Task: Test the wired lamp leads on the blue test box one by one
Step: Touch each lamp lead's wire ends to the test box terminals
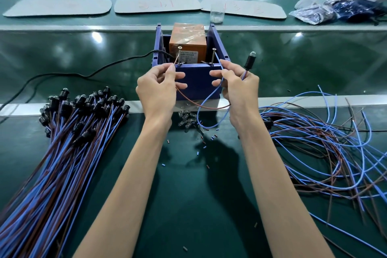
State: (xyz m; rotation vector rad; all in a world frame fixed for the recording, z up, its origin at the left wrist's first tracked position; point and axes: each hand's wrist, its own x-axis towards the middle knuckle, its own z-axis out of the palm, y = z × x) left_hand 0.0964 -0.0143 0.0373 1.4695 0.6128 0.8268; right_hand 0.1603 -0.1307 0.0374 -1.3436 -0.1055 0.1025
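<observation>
Over the blue test box (196,84) at the counter's far edge, the left hand (157,90) pinches the brown lead (209,108) in its fingers (170,69). The right hand (238,86) pinches the blue lead (211,97). Best to press each bare tip firmly against its screw (179,48).

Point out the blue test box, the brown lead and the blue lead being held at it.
blue test box (196,88): head view, bare middle of its front wall.
brown lead (209,107): head view, slack curve below the box.
blue lead (206,127): head view, bottom of its hanging loop.
</observation>
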